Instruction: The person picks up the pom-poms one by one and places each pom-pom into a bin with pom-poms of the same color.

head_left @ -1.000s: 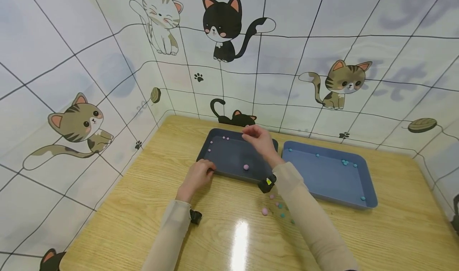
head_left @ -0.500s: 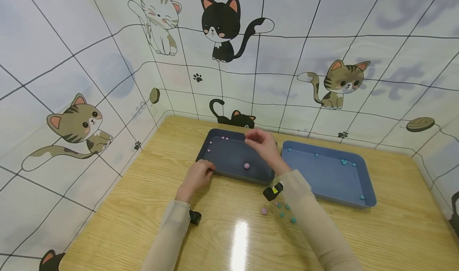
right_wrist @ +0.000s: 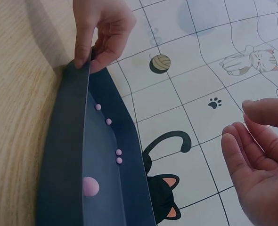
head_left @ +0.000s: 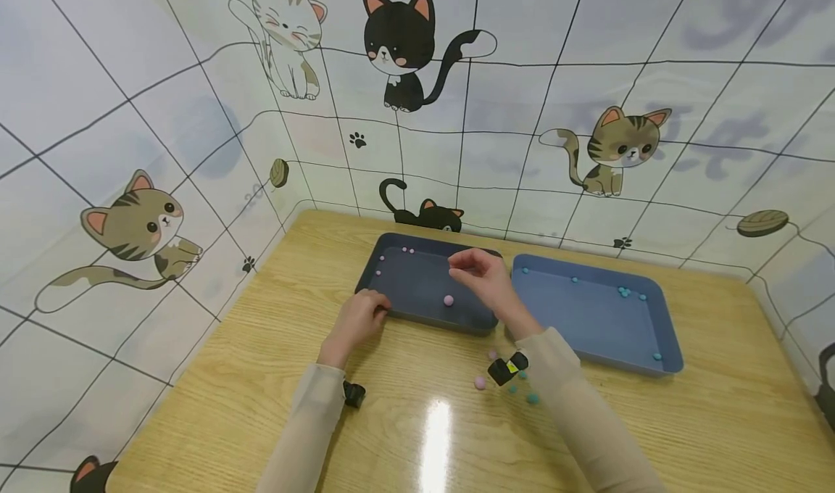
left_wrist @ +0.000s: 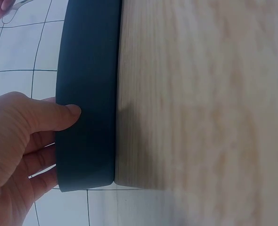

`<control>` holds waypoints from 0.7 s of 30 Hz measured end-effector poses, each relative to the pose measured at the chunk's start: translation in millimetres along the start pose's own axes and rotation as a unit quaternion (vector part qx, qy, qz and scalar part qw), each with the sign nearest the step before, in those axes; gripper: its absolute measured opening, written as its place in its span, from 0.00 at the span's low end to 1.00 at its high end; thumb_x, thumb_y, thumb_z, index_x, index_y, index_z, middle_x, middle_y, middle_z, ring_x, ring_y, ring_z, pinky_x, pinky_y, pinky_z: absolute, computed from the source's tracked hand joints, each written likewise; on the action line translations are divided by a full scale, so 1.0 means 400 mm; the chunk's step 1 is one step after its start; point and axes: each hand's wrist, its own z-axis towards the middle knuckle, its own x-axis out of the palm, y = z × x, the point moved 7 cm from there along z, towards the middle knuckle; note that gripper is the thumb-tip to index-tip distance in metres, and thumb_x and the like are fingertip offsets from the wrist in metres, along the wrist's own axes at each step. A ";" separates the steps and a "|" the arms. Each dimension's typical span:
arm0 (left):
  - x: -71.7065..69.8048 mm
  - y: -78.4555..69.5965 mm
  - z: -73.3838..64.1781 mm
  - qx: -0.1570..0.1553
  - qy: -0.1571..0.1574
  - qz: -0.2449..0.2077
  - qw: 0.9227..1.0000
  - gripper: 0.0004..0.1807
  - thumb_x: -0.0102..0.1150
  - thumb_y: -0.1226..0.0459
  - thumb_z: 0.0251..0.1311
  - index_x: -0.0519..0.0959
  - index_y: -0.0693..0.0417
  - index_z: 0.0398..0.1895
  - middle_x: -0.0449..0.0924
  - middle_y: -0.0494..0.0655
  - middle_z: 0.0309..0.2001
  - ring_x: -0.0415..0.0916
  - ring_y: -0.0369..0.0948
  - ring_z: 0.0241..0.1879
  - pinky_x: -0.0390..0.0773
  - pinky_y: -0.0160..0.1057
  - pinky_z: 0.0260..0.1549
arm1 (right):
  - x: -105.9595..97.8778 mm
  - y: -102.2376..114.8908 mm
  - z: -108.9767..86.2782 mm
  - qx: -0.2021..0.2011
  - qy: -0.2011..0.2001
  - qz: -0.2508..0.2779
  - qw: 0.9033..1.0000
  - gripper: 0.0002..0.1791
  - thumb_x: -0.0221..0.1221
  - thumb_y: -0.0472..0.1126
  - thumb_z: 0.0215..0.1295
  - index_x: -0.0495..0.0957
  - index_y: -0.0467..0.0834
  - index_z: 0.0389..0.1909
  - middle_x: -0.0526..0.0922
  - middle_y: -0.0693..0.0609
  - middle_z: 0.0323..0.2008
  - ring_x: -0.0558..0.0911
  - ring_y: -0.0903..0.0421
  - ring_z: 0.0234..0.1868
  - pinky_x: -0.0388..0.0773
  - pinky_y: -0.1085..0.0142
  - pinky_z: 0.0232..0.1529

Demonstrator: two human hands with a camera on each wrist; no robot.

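Note:
A dark navy tray point(head_left: 417, 279) lies on the table with a large pink ball point(head_left: 448, 301) and several small pink balls point(right_wrist: 118, 152) in it. My left hand point(head_left: 359, 322) grips the tray's near left corner; the left wrist view shows the thumb on the outer wall and the other fingers behind it. Over the tray's right part hovers my right hand point(head_left: 485, 283), its fingers loosely bent. In the right wrist view I see nothing between that hand's thumb and fingers. A lighter blue tray point(head_left: 593, 319) to the right holds several teal balls point(head_left: 624, 291).
On the table point(head_left: 391, 420), in front of the trays, lie a pink ball point(head_left: 480, 383), another pink one point(head_left: 492, 355) and several teal balls point(head_left: 533, 399), some partly behind the right wrist camera point(head_left: 507, 368). A cat-patterned wall covering point(head_left: 509, 138) rises directly behind the table.
My right hand has drawn back from the dark tray's far edge, toward me and slightly right. The left hand keeps its grip on the tray corner.

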 end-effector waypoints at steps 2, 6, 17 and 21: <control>0.000 0.000 0.001 0.002 -0.001 0.000 1.000 0.04 0.64 0.74 0.51 0.83 0.58 0.29 0.82 0.48 0.30 0.78 0.45 0.34 0.78 0.42 0.34 | 0.000 0.003 -0.011 -0.002 0.001 -0.002 1.000 0.13 0.61 0.31 0.60 0.77 0.30 0.44 0.79 0.35 0.43 0.80 0.60 0.40 0.76 0.71 0.43; 0.001 0.001 0.002 0.004 -0.001 0.002 1.000 0.04 0.64 0.74 0.50 0.83 0.58 0.29 0.82 0.48 0.30 0.78 0.45 0.34 0.78 0.42 0.35 | 0.003 0.002 -0.034 0.004 0.007 -0.008 1.000 0.13 0.61 0.31 0.60 0.77 0.30 0.44 0.79 0.35 0.43 0.80 0.58 0.41 0.77 0.72 0.43; 0.000 -0.002 0.003 0.006 -0.001 -0.002 1.000 0.04 0.64 0.74 0.50 0.83 0.59 0.29 0.82 0.48 0.29 0.78 0.45 0.33 0.78 0.42 0.34 | 0.007 -0.017 -0.107 0.007 0.034 0.003 0.999 0.12 0.60 0.32 0.60 0.76 0.30 0.43 0.77 0.32 0.44 0.80 0.58 0.42 0.78 0.69 0.44; 0.002 0.000 0.003 0.005 0.000 0.000 1.000 0.04 0.64 0.74 0.50 0.83 0.59 0.28 0.82 0.48 0.29 0.78 0.45 0.33 0.78 0.42 0.34 | 0.009 -0.025 -0.130 0.016 0.041 0.004 0.999 0.11 0.61 0.33 0.60 0.77 0.32 0.42 0.79 0.36 0.43 0.81 0.56 0.41 0.79 0.67 0.43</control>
